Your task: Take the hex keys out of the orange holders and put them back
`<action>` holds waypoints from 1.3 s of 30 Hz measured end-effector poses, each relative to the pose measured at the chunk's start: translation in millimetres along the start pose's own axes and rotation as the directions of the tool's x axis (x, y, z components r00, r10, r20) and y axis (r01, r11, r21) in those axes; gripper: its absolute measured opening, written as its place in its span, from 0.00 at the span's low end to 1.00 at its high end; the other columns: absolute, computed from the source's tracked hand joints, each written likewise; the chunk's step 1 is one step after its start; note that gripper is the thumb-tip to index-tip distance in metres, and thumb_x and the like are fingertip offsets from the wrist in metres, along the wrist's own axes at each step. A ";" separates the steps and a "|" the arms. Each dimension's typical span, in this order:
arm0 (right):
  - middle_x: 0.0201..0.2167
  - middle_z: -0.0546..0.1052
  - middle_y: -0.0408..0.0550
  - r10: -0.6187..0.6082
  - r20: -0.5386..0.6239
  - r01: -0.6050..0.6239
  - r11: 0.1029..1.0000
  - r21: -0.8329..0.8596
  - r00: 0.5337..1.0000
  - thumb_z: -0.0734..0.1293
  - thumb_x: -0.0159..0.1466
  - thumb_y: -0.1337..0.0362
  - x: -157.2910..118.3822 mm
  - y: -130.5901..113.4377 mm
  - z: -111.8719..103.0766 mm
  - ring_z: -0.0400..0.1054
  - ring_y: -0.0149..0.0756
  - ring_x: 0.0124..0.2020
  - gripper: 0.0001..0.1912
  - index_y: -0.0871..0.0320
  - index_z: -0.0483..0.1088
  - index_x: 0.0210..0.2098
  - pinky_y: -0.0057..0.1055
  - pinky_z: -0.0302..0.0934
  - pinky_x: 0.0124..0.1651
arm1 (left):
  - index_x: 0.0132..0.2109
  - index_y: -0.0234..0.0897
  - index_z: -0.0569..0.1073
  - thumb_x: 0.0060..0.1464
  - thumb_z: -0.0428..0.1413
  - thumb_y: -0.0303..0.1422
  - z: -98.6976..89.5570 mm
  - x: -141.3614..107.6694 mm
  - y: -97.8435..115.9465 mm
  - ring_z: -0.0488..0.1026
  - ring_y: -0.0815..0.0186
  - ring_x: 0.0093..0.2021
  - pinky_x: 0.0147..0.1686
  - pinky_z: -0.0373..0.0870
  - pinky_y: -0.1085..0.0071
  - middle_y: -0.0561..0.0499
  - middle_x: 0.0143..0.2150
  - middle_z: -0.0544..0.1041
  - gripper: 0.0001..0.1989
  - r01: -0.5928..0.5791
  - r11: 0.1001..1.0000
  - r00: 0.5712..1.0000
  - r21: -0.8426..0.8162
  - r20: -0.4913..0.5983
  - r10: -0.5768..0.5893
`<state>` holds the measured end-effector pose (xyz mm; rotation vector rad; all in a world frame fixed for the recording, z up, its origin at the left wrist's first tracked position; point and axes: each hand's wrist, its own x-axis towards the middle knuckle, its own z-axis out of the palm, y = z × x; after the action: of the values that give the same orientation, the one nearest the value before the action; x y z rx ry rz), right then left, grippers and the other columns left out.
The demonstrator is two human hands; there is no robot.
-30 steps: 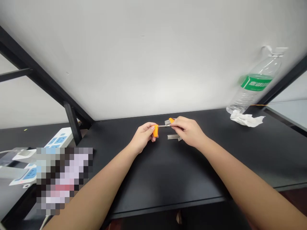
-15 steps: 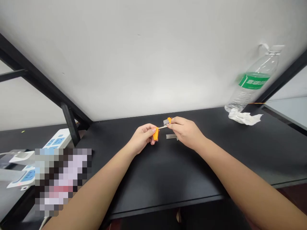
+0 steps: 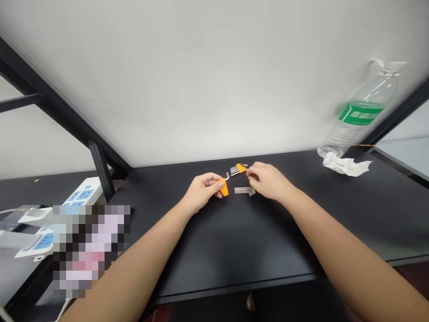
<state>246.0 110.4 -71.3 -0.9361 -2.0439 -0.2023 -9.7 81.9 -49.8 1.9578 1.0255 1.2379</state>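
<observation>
An orange hex key holder [image 3: 224, 188] is pinched between the thumb and fingers of my left hand [image 3: 203, 190]. One bent hex key [image 3: 227, 176] sticks out of its upper end. My right hand [image 3: 266, 180] hovers to the right, fingers curled and slightly apart, with nothing visible in them. Just below its fingertips lies a row of several loose silver hex keys [image 3: 243, 190] on the black table. Beyond them rests a second orange holder [image 3: 240, 168] with several hex keys in it, close to the right fingertips; whether they touch it I cannot tell.
The black table [image 3: 234, 246] runs back to a white wall [image 3: 214, 89]. At right are a clear bottle with a green label [image 3: 362, 113] and crumpled tissue [image 3: 346, 165]. A power strip [image 3: 80, 197] and a blurred-out item [image 3: 97, 246] lie left, beside a black metal frame [image 3: 100, 172].
My right hand has let go of the hex key at the left-hand holder and moved right. The loose keys and second holder show more fully. My view has shifted slightly.
</observation>
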 end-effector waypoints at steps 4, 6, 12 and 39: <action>0.38 0.77 0.46 0.145 0.251 -0.145 0.989 -0.020 0.957 0.67 0.62 0.68 4.8 19.5 -5.3 0.70 0.35 0.36 0.06 0.55 0.77 0.33 0.29 0.60 0.38 | 0.43 0.33 0.79 0.53 0.67 0.44 -0.1 1.4 -0.6 0.76 0.66 0.28 0.35 0.76 0.67 0.46 0.32 0.81 0.18 -0.041 0.997 0.997 0.059 -0.062 0.044; 0.38 0.77 0.46 0.144 0.296 -0.150 0.989 0.000 0.945 0.68 0.61 0.68 5.3 20.5 -4.1 0.70 0.34 0.36 0.05 0.55 0.77 0.33 0.28 0.59 0.38 | 0.44 0.33 0.79 0.53 0.67 0.44 -0.1 1.5 -0.2 0.77 0.65 0.30 0.37 0.76 0.66 0.45 0.33 0.82 0.19 -0.052 0.996 0.995 0.073 -0.079 0.058; 0.39 0.77 0.47 0.193 0.318 -0.179 0.981 -0.073 0.928 0.68 0.58 0.69 4.2 15.1 -1.5 0.68 0.34 0.34 0.03 0.56 0.74 0.31 0.28 0.57 0.33 | 0.45 0.34 0.78 0.52 0.67 0.40 -0.2 2.3 -2.9 0.78 0.64 0.33 0.42 0.76 0.64 0.46 0.36 0.82 0.17 -0.071 0.992 0.996 0.108 -0.051 0.077; 0.38 0.75 0.48 -0.274 -0.280 0.349 0.899 0.265 0.920 0.63 0.70 0.71 -1.7 -5.2 -0.5 0.69 0.30 0.33 0.13 0.56 0.80 0.43 0.29 0.65 0.37 | 0.47 0.33 0.78 0.53 0.68 0.42 -0.5 0.6 1.8 0.76 0.66 0.29 0.37 0.74 0.67 0.47 0.32 0.81 0.20 -0.057 0.997 0.998 -0.046 -0.025 0.056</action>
<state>243.4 105.6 -71.3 -0.3640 -1.9212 -0.1502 -9.5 81.5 -47.9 1.9527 0.9503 1.3075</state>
